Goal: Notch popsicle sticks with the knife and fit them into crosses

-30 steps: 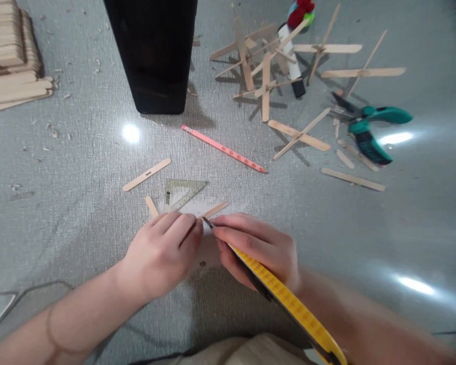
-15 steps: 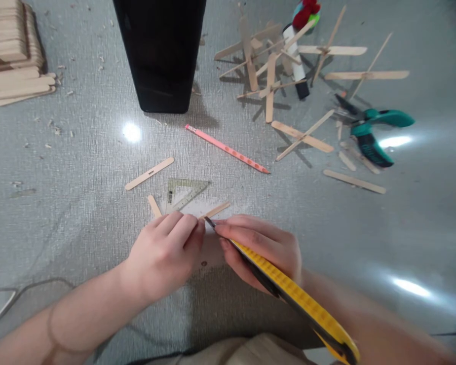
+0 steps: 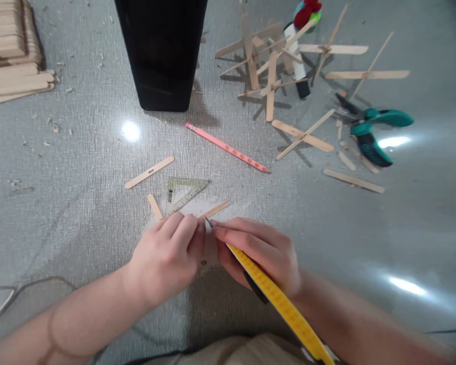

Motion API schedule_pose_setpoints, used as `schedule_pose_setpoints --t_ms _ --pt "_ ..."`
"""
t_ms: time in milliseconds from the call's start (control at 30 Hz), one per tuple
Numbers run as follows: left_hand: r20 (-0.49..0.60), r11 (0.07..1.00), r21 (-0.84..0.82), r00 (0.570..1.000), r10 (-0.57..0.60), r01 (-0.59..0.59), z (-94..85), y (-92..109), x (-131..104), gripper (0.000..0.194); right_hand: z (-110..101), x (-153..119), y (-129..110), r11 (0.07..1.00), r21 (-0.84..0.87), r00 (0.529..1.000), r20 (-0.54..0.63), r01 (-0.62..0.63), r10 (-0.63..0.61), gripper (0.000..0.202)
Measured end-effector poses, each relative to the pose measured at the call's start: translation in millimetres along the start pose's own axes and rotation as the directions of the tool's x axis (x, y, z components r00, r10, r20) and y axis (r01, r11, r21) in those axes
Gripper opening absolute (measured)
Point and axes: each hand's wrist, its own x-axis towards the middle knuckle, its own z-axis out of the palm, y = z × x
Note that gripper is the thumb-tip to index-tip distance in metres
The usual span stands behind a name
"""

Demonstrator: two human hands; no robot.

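Note:
My left hand (image 3: 167,258) is closed, its fingers pressing down on a wooden craft stick (image 3: 217,208) whose far end sticks out to the right. My right hand (image 3: 264,253) grips a yellow-and-black utility knife (image 3: 279,299), its handle slanting back toward my body. The knife's blade tip meets the stick just beside my left fingertips. Another craft stick (image 3: 154,206) pokes out beyond my left knuckles, its lower end hidden. A clear set square (image 3: 188,195) lies just past my hands, on a white patch.
Ahead lie a slotted craft stick (image 3: 149,172), a pink pencil (image 3: 228,147) and a black upright object (image 3: 163,56). Crossed stick pieces (image 3: 303,136), a glue stick (image 3: 297,63) and green-handled pliers (image 3: 368,129) are at right. Bundled sticks (image 3: 9,30) sit far left, shavings scattered nearby.
The knife handle has swung down and left, showing more of its yellow side, as my right hand shifts slightly left. My left hand stays in nearly the same place.

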Motion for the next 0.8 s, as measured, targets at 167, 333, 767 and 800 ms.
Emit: schedule_pose_setpoints --t_ms 167,333,767,800 --pt "-0.011 0.997 0.077 1.000 0.014 -0.013 -0.1 6.5 1.8 0.017 0.3 -0.6 -0.7 1.000 0.008 1.000 0.015 0.023 -0.023 0.024" --pt "-0.027 0.993 0.119 1.000 0.010 -0.007 -1.2 7.4 5.0 0.017 1.6 -0.1 -1.1 0.999 0.002 0.999 -0.015 0.035 -0.035 0.023" --pt "-0.074 0.999 0.042 0.997 0.015 -0.012 0.7 6.9 2.8 0.018 -3.1 5.2 0.1 0.998 0.054 0.998 -0.052 -0.041 0.044 0.029" --pt "-0.072 0.999 0.040 0.997 0.016 -0.013 0.4 7.3 2.9 0.018 -3.2 5.5 0.5 0.998 0.047 0.998 -0.051 -0.032 0.034 0.029"
